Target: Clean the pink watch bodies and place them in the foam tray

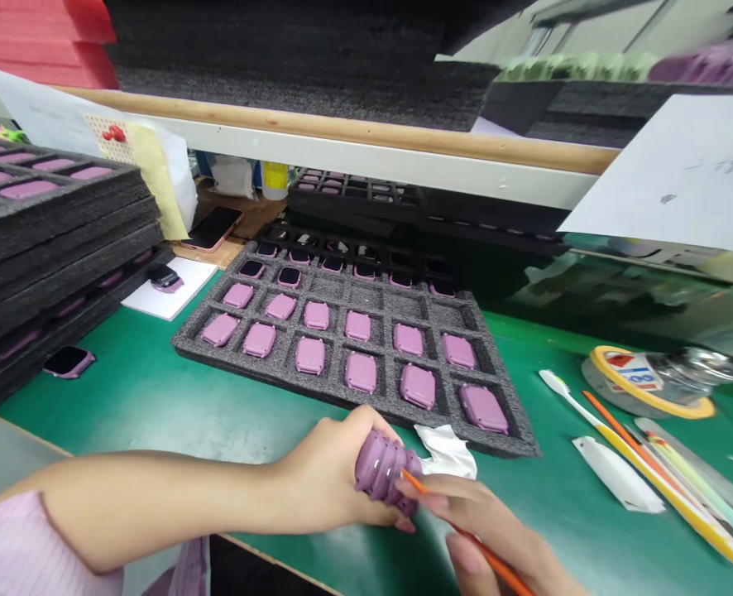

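My left hand [323,484] is closed around a short stack of purple smartwatch cases [376,465], their curved edges facing up. A thin orange stick [495,561] is pinched in my right hand [496,517], its tip at the side of the stack; the kind of tip cannot be made out. Just behind both hands lies a black foam tray [186,341]. Purple watch cases [360,372] fill its two front rows, backs up. Watches with dark screens [289,276] sit in the rows farther back. A crumpled white tissue [447,451] touches the tray's front edge beside the stack.
Stacked foam trays [62,240] stand at left, near a loose watch [69,361] and another watch [164,278] on white paper. A toothbrush [627,455], thin tools and a metal-topped bottle [664,372] in a tape roll lie at right. A shelf [342,149] crosses above.
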Demonstrator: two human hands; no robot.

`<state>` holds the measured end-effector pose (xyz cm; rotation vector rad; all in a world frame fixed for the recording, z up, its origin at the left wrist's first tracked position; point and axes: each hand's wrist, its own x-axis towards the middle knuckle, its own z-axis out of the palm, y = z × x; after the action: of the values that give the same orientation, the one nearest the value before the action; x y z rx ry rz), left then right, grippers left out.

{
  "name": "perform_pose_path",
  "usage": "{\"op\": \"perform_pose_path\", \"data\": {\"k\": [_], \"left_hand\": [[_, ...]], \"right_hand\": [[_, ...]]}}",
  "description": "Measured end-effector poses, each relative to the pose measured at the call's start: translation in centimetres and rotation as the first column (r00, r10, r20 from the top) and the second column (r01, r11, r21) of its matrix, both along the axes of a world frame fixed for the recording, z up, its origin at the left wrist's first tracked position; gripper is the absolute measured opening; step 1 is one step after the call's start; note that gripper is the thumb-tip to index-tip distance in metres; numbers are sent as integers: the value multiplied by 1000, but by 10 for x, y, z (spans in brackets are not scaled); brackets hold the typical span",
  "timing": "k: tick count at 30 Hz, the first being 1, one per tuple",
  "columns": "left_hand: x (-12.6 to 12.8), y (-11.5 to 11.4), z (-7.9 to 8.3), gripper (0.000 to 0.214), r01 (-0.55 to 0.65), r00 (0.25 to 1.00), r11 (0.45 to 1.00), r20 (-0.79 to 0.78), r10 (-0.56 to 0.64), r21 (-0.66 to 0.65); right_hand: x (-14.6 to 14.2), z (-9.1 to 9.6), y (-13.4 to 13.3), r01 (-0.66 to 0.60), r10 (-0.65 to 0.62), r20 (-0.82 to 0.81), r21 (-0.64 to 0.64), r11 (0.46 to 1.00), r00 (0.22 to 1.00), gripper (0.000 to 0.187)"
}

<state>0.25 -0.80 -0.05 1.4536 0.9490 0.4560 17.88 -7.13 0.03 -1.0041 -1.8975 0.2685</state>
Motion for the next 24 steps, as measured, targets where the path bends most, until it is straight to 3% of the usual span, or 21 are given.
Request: {"op": "perform_pose_path", "data": {"k": [3,5,8,12,16,20,22,24], "left_hand": [[0,0,2,48,4,1000,1000,2,-4,15],[0,-1,3,49,-12,1000,1000,-11,12,13],[0,-2,2,54,-28,1000,999,-2,28,-15],[2,-2,1,44,-30,998,1000,53,30,2],[2,-2,4,55,-38,999,999,-17,38,9],[2,-2,5,42,-30,999,999,35,29,30],[1,-2,4,49,-34,999,999,26,34,20],[0,-3,6,59,-32,999,999,8,32,9]], "right_hand": [[11,-6,2,-89,46,291,135,987,956,36],[16,-10,1,0,-51,392,129,992,918,49],[17,-15,-5,169,-188,363,82,982,913,60],[15,-19,-7,-11,-41,373,138,990,927,57],[15,-20,-1,168,-207,386,134,977,899,55],[8,-15,4,-72,-26,456,197,978,889,47],[15,-8,6,95,-185,434,222,971,882,42],[36,-2,7,345,-403,373,214,914,836,39]]}}
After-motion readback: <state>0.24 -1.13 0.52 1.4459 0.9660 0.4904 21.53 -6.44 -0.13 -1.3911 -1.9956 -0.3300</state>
